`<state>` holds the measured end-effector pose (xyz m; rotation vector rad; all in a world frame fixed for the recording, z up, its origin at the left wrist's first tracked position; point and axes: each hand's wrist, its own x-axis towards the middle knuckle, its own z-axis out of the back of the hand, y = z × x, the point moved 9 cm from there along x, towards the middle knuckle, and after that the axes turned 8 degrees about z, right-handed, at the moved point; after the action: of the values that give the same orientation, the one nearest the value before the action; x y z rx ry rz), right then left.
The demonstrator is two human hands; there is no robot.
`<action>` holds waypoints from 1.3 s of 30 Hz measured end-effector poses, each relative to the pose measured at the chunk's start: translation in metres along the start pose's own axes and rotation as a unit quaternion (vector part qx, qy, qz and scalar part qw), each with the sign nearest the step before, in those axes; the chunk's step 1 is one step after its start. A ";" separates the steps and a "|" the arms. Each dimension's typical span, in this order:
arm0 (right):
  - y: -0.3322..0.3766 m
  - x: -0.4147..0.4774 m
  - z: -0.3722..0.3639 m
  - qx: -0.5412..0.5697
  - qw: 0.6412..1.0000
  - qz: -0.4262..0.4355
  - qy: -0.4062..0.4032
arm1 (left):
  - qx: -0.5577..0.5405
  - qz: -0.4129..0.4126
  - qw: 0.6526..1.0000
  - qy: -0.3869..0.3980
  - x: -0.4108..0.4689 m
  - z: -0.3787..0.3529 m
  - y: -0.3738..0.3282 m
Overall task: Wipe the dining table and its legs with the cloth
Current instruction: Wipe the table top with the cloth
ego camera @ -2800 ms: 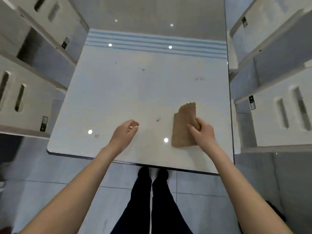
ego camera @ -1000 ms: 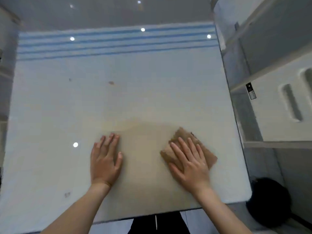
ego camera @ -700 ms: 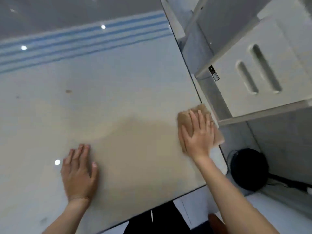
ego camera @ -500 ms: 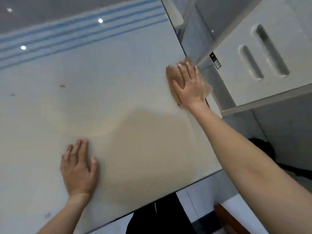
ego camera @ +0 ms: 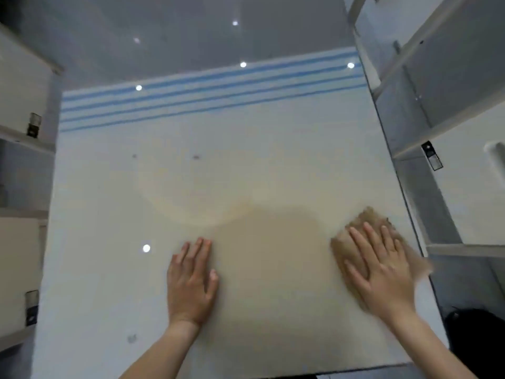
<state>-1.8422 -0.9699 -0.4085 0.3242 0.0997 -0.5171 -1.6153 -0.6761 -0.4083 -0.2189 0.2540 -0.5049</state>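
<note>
The right hand lies flat with its fingers spread, pressing on the brown cloth at the tabletop's right edge, toward the near right corner. One cloth corner reaches that edge. The cloth is blurred, so its long axis cannot be told. The left hand rests flat near the middle of the near edge, fingers straight and together, holding nothing. The tabletop is pale and glossy, with specks and blue stripes along its far edge. White furniture flanks it; grey floor lies beyond.
</note>
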 end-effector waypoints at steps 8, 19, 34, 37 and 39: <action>-0.006 0.268 0.050 -0.027 0.993 -0.079 -0.084 | -0.028 0.016 0.999 0.004 -0.001 0.000 0.005; 0.280 0.200 -0.050 -0.040 0.932 0.357 0.049 | -0.032 0.001 0.999 0.004 -0.003 -0.001 0.008; 0.303 0.393 -0.022 -0.036 0.994 0.106 -0.019 | -0.054 -0.018 0.998 -0.023 -0.003 -0.003 0.006; 0.436 0.355 -0.066 -0.018 0.962 0.274 0.011 | -0.055 -0.005 0.998 -0.029 -0.001 0.000 0.009; 0.488 0.296 -0.090 -0.024 0.919 0.392 0.045 | -0.043 -0.001 0.998 -0.038 -0.001 0.001 0.010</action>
<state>-1.3426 -0.6799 -0.4088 0.3119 0.0634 0.2983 -1.6115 -0.6669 -0.4103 -0.3215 0.2021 -0.4873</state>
